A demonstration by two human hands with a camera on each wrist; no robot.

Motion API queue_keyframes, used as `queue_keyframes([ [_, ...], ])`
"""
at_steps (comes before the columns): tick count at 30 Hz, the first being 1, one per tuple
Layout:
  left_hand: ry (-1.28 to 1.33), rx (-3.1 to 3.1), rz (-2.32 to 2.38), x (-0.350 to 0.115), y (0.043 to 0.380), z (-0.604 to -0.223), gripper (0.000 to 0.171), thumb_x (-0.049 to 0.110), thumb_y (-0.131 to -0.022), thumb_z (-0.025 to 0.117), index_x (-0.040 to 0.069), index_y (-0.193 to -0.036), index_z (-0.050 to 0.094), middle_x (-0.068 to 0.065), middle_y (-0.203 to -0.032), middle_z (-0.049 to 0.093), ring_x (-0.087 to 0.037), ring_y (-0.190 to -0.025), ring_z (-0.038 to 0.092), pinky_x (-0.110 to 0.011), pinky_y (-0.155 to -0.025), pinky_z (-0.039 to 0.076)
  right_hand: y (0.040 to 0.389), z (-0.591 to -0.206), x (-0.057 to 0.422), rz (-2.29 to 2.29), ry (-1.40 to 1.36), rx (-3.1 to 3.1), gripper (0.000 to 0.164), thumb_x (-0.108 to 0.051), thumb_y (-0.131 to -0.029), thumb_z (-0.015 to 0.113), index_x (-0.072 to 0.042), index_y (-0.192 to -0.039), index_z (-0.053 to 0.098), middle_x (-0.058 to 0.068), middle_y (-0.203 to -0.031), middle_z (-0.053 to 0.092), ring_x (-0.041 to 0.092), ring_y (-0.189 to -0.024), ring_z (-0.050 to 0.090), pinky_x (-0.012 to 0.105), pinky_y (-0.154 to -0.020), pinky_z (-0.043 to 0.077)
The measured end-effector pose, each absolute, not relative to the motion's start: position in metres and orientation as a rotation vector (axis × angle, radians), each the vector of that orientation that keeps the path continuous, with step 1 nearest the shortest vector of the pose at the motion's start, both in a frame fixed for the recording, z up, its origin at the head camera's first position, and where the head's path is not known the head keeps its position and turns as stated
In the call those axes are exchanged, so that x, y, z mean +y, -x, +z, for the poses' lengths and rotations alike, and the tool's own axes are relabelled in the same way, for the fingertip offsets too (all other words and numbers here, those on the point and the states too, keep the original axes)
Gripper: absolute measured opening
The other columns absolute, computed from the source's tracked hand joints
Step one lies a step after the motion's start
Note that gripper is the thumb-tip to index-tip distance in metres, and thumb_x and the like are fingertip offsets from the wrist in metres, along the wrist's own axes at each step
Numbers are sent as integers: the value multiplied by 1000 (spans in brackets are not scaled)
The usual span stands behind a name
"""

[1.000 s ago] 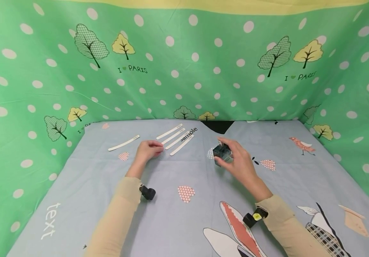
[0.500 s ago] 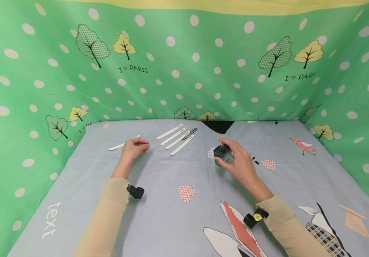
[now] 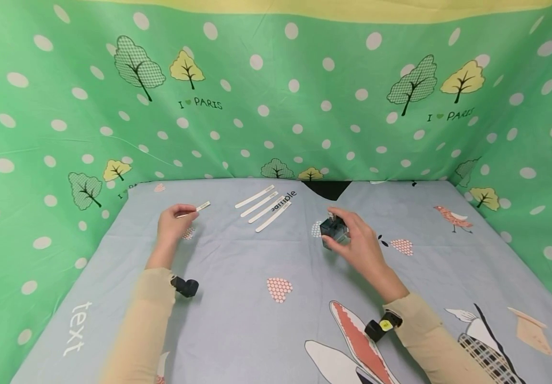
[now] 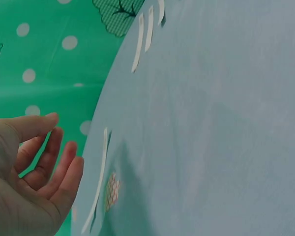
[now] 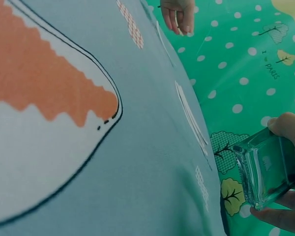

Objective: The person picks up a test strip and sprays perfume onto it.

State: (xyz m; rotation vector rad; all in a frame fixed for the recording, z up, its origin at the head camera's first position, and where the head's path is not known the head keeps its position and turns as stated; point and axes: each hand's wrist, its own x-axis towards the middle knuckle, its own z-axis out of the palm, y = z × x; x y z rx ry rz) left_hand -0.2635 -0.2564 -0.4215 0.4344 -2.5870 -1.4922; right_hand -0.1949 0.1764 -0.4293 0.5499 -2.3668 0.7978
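Note:
My right hand [image 3: 363, 246] grips a dark teal, square glass perfume bottle [image 3: 332, 231] between thumb and fingers, held over the cloth. In the right wrist view the clear thick glass of the bottle [image 5: 260, 169] shows tilted. My left hand [image 3: 174, 226] hovers at the left over a single white paper strip [image 3: 204, 206], partly covering it in the head view. From the left wrist, that strip [image 4: 103, 164] lies slightly bowed on the cloth, apart from the loosely bent fingers [image 4: 65, 169], which hold nothing.
Several white paper strips [image 3: 274, 216] with small printed ends lie side by side, slanted, at the back middle. A grey-blue printed cloth [image 3: 237, 320] covers the table. Green dotted fabric [image 3: 276, 90] hangs behind it and at both sides.
My left hand has moved left, from beside the row of strips to over the lone strip. My right hand stays in place, still gripping the perfume bottle.

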Motion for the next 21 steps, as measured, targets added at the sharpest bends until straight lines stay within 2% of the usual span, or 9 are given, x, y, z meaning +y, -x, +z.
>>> queue_keyframes([
  [8,-557,-2482,-1413,-280,263,-426,33,21,-94,69,5,-122,66,-14,-126,66,6,-86,54,-12,-76,46,195,-430,177,811,-556,-2370,64,-23,-80,84,-19,-137,55,14,-118,66,31,-96,68,42,-67,61],
  [11,-599,-2466,-1389,-288,263,-429,33,21,-95,68,6,-125,65,-14,-128,66,-3,-96,60,-16,-84,48,195,-430,177,815,-558,-2368,64,-22,-80,84,-19,-137,55,14,-119,66,31,-97,68,42,-67,61],
  [14,-631,-2437,-1390,-294,261,-432,35,20,-96,66,6,-128,64,-13,-133,64,-17,-116,62,-27,-98,50,195,-430,176,815,-562,-2368,64,-22,-80,84,-19,-137,55,14,-119,66,31,-97,68,42,-67,61],
  [17,-642,-2421,-1398,-299,260,-436,37,18,-96,64,5,-131,62,-14,-139,60,-27,-132,54,-39,-111,45,195,-431,176,810,-564,-2371,64,-23,-80,84,-19,-137,55,14,-119,66,30,-98,68,41,-67,61],
  [21,-650,-2444,-1393,-307,258,-443,42,15,-96,64,5,-136,58,-14,-150,50,-32,-143,42,-44,-120,36,195,-432,176,797,-564,-2377,64,-24,-81,84,-19,-137,55,13,-121,65,29,-98,68,39,-67,60],
])
